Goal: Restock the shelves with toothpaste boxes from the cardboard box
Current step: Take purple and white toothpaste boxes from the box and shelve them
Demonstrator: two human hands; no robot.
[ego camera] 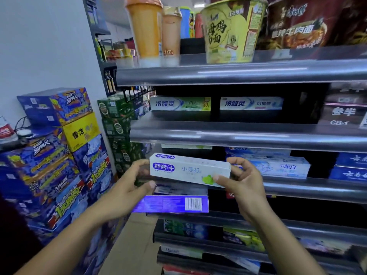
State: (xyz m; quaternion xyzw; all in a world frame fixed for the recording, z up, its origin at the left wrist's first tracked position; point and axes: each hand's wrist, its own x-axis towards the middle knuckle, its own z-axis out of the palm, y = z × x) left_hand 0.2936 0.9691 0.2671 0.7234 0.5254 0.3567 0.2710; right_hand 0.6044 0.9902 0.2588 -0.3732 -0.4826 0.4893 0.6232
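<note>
The shelves (238, 135) fill the view from 12 to 5 o'clock, with stacked cartons (55, 155) at 9 o'clock. The white box (188, 169) lies nearly level just below centre, in front of the third shelf's rail, and a purple box (170, 203) sits at its 6 o'clock. The left hand (127, 189) pinches its 9 o'clock end, thumb at the lower edge. The right hand (244, 183) pinches the 3 o'clock end, with the thumb on the front face and the fingers (236, 160) curled over the top.
</note>
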